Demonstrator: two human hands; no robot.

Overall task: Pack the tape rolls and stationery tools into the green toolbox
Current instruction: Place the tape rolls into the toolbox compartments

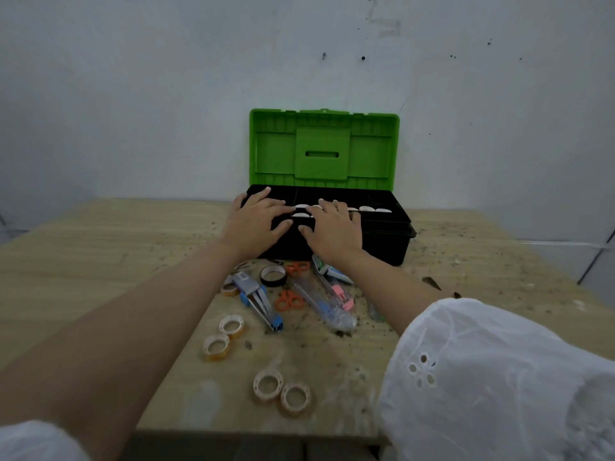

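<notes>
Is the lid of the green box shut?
No, the lid of the green toolbox stands upright and open behind the black bottom part.

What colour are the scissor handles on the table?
Orange on both; the nearer scissors show it best, head view.

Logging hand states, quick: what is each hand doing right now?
Left hand: open, fingers spread flat on the black tray.
Right hand: open, resting on the same tray, holding nothing.
</notes>
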